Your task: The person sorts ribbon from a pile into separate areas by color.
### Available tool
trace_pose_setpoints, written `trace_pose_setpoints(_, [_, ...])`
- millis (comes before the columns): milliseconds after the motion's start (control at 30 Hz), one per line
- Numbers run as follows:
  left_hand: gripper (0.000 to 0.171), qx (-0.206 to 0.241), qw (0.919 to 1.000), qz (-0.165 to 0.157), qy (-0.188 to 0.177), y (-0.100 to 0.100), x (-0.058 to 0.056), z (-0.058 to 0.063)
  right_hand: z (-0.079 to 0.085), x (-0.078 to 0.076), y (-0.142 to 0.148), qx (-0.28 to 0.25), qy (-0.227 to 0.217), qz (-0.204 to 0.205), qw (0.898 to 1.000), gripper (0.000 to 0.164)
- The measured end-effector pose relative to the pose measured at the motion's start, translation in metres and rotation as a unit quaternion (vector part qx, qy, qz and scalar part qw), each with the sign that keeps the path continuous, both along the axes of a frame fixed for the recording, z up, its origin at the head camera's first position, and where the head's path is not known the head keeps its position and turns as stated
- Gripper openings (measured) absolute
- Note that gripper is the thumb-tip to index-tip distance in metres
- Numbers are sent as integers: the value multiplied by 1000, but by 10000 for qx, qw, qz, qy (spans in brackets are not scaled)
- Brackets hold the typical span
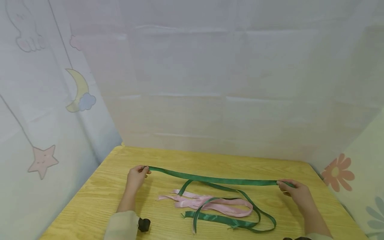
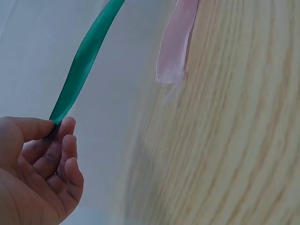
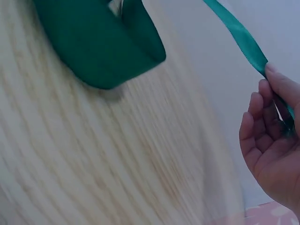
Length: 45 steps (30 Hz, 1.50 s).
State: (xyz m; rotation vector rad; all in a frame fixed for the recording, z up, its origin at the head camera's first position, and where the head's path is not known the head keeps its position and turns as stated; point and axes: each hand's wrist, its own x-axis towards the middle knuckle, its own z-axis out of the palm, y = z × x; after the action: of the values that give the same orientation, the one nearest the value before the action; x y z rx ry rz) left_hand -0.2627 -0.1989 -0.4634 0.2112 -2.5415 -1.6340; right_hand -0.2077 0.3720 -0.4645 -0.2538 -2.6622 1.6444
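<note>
A green ribbon (image 1: 214,180) stretches between both hands above the table, sagging slightly. My left hand (image 1: 137,179) pinches one end between thumb and index finger; in the left wrist view the other fingers curl loosely. My right hand (image 1: 297,193) pinches the ribbon near its other end, and a short tail lies across the palm in the right wrist view. Below, a bundle of pink ribbons (image 1: 198,201) lies on the wood, with frayed ends to the left. More green ribbon (image 1: 225,220) loops over and around the pink bundle.
The yellow wood-grain table (image 1: 90,203) has its far edge against a pale hanging sheet (image 1: 210,83). Printed sheets with a moon (image 1: 80,87), a star and flowers flank the sides. A dark strap piece (image 1: 144,225) sits at the left cuff.
</note>
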Motion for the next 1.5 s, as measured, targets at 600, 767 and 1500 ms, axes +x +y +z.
trace_pose_setpoints(600, [29,394,9984,342,237,6,0,-4,-4,-6,2,-635,-208,-392,9970,42])
trace_pose_setpoints(767, [29,426,9981,359,248,6,-2,-4,-2,-8,2,-659,-188,-358,9970,43])
trace_pose_setpoints(1500, [27,533,9962,593,352,-1,-15,4,10,-14,11,-1683,-164,236,9853,14])
